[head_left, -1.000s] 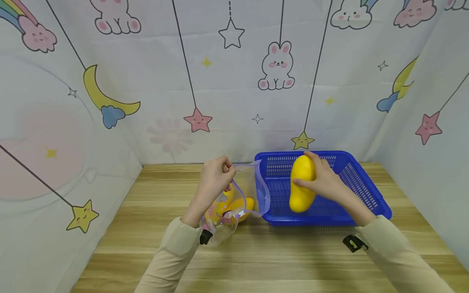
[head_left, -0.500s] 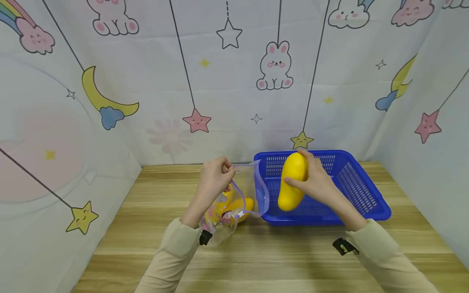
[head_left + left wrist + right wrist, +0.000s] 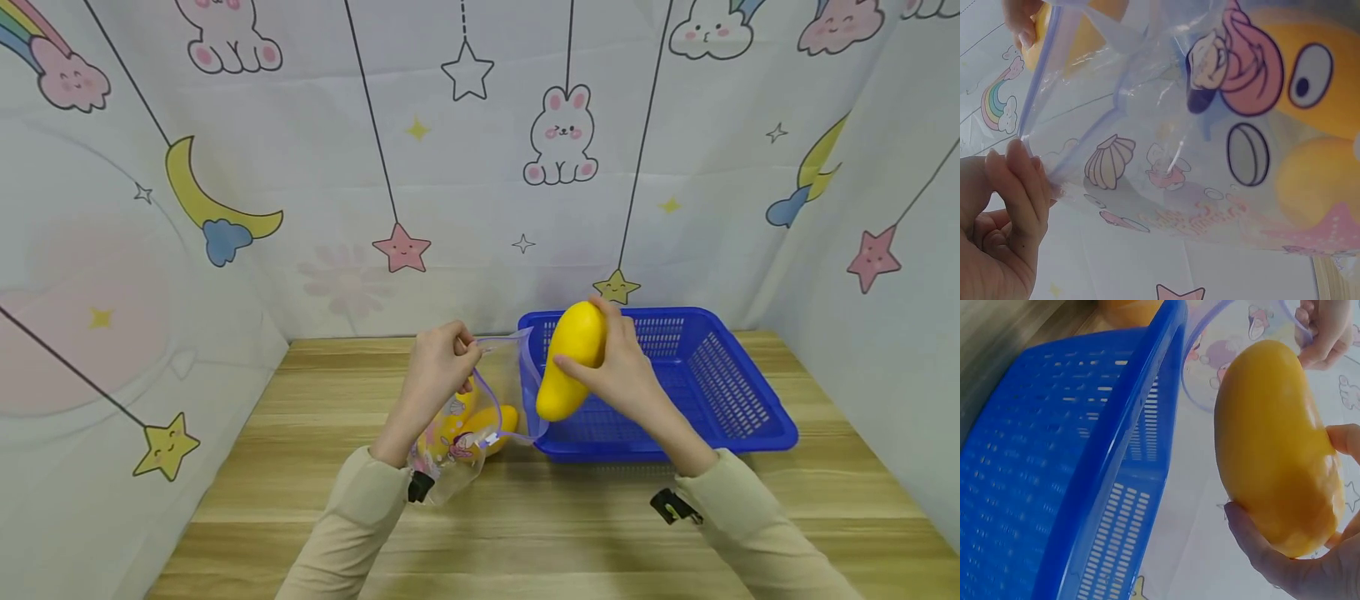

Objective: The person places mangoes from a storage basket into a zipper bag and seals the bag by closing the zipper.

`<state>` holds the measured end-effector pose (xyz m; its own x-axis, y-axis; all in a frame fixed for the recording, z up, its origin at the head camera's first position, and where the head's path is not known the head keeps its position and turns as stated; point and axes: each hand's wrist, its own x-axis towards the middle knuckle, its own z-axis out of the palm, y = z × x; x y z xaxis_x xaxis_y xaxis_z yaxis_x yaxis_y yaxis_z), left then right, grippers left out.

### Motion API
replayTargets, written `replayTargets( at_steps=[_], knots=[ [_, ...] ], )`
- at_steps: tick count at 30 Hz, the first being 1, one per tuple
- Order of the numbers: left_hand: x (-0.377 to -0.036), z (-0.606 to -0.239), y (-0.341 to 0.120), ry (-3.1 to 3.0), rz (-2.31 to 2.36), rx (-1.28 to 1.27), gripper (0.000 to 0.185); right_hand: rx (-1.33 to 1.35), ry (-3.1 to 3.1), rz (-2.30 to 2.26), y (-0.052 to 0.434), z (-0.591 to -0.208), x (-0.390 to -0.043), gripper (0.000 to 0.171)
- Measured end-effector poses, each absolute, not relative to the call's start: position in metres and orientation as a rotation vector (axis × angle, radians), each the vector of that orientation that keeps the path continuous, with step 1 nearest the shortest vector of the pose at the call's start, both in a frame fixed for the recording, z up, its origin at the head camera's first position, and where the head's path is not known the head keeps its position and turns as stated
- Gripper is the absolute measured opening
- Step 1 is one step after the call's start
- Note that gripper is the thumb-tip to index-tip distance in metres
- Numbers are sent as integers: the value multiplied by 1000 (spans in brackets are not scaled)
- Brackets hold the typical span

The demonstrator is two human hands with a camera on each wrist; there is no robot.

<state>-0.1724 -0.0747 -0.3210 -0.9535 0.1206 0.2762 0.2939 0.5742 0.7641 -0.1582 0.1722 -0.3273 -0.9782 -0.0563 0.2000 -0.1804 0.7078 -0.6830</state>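
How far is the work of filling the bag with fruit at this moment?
Done: yellow fruit already lies inside the clear bag. In hand: the left hand holds the bag's mouth open; the right hand grips a mango above the blue basket rim. Left: putting that mango in.

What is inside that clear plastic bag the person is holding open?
Inside the clear bag, yellow fruit shows through the printed plastic; how many pieces cannot be told. The left hand pinches its rim, while the right hand holds a mango outside it.
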Motion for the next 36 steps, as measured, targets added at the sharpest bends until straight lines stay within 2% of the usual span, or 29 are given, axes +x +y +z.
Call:
replayTargets(
  at_steps=[21, 36],
  knots=[
    [-173, -322, -74, -2623, -1289, -369, 7, 211, -2678, 1121, 127, -337, -151, 93],
    [-172, -322, -71, -2634, -1297, -358, 8, 239, -2627, 1097, 114, -347, -148, 90]
  ],
)
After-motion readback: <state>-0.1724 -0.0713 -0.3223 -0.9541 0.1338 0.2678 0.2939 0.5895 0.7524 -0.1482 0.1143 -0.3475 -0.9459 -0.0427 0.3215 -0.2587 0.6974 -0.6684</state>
